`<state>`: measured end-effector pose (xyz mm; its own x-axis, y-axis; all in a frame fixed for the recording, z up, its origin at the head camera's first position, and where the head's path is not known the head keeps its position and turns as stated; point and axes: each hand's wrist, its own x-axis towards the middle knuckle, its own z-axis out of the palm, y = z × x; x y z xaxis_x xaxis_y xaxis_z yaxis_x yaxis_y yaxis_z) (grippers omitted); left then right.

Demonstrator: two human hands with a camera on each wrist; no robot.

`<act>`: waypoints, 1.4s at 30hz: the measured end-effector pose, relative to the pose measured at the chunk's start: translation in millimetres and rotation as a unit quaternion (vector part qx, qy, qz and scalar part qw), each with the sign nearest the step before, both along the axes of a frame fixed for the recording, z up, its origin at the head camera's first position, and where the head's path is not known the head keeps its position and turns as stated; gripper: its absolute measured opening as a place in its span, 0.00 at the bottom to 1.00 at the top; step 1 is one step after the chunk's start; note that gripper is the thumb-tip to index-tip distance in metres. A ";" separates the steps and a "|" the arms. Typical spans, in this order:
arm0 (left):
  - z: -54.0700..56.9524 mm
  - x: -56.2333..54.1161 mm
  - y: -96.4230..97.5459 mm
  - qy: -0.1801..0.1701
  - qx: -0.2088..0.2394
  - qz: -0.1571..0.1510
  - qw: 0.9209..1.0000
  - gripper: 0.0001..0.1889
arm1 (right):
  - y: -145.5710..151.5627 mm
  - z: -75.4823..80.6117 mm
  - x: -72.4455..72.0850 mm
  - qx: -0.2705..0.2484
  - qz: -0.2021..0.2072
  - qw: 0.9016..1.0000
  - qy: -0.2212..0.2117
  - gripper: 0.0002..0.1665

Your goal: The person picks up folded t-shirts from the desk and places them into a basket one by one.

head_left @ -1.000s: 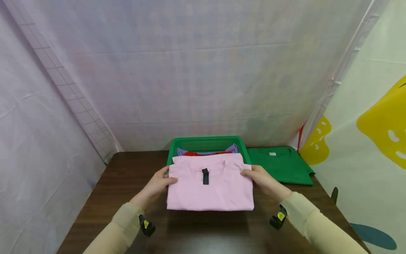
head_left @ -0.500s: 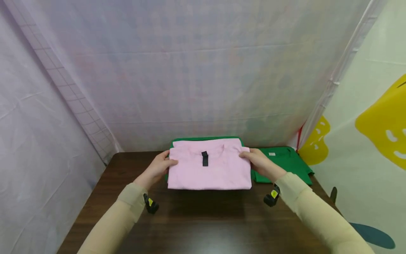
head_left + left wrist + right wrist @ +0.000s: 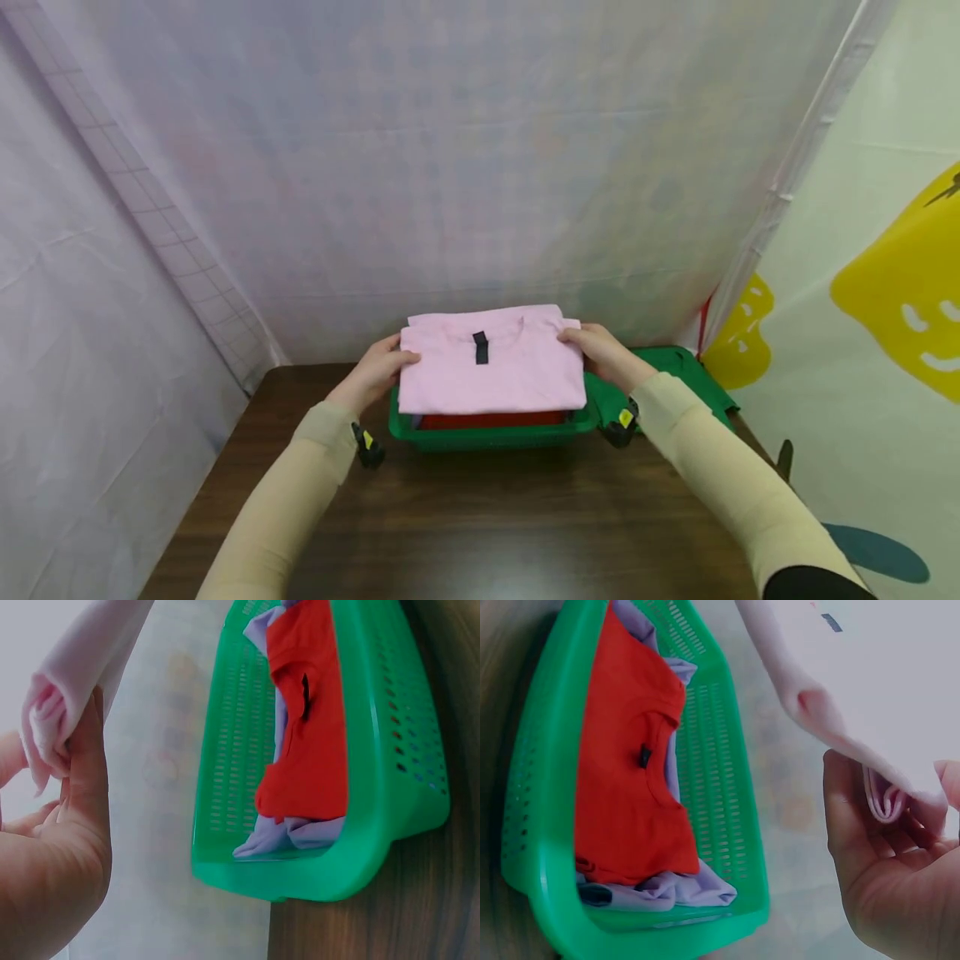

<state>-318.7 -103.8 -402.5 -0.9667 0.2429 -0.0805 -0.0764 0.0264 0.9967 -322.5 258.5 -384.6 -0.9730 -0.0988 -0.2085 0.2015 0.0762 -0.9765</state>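
Note:
A folded pink T-shirt with a black neck label is held level above a green plastic basket. My left hand grips its left edge, thumb on top and fingers beneath. On the opposite edge, my right hand pinches the cloth the same way. Both wrist views show a gap between the pink shirt and the basket. Inside the basket lies a folded red T-shirt, on top of a lilac garment. From the head view, the pink shirt hides most of the basket's inside.
A folded green garment lies on the dark wooden table, right of the basket. Pale fabric sheets hang behind the table and along both sides. Yellow figures are printed on the right sheet.
Both hands have carried the pink T-shirt forward, away from the body, to over the basket. The basket's front rim and the red cloth now show below the shirt's near edge.

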 end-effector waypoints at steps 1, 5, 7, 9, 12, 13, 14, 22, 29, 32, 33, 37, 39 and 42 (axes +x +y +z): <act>-0.3 -2.1 0.2 -0.002 0.003 0.002 1.000 0.33 | -1.1 -0.2 -2.5 -0.001 -0.004 1.000 -0.002 0.29; -1.7 -9.9 0.6 -0.011 0.002 0.010 1.000 0.33 | -4.9 -2.4 -12.0 0.004 -0.017 1.000 -0.009 0.27; -3.7 -14.4 1.3 -0.016 -0.004 0.014 1.000 0.33 | -5.6 -4.4 -17.5 0.006 -0.019 1.000 -0.015 0.27; -6.0 -18.0 1.8 -0.021 -0.013 0.016 1.000 0.33 | -6.1 -7.0 -22.9 0.015 -0.021 0.999 -0.022 0.29; -10.5 -22.4 2.9 -0.025 -0.021 0.018 0.999 0.33 | -6.3 -10.8 -30.1 0.025 -0.024 0.999 -0.034 0.30; -11.8 -23.5 3.2 -0.026 -0.022 0.018 0.999 0.33 | -6.5 -12.0 -32.1 0.027 -0.024 0.999 -0.037 0.30; -13.0 -24.7 3.6 -0.028 -0.024 0.019 0.999 0.32 | -6.7 -13.0 -33.9 0.029 -0.025 0.999 -0.037 0.30; -17.8 -36.7 7.5 -0.040 -0.046 0.021 0.998 0.33 | -8.0 -20.0 -43.3 0.048 -0.031 0.997 -0.043 0.31; -21.2 -41.7 10.4 -0.042 -0.072 0.030 0.996 0.35 | -9.5 -29.0 -46.2 0.065 -0.040 0.996 -0.036 0.23; -23.2 -41.8 11.8 -0.046 -0.092 0.031 0.994 0.35 | -9.5 -33.6 -46.8 0.075 -0.038 0.996 -0.037 0.24; -23.9 -41.7 12.4 -0.046 -0.098 0.031 0.994 0.35 | -9.3 -35.0 -47.0 0.078 -0.037 0.996 -0.039 0.24; -27.3 -41.5 15.1 -0.045 -0.116 0.029 0.992 0.35 | -9.0 -39.2 -46.8 0.102 -0.029 0.993 -0.047 0.26; -29.2 -41.5 16.1 -0.044 -0.125 0.029 0.991 0.36 | -9.4 -40.9 -46.1 0.111 -0.025 0.992 -0.050 0.27; -32.0 -41.2 17.6 -0.046 -0.137 0.030 0.989 0.36 | -10.6 -43.1 -45.2 0.118 -0.022 0.991 -0.052 0.26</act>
<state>-359.9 -86.2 -434.5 -0.9642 0.1416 -0.2242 -0.1768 0.2866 0.9416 -367.7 247.9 -427.8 -0.9475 0.0065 -0.3198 0.3079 0.2895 -0.9063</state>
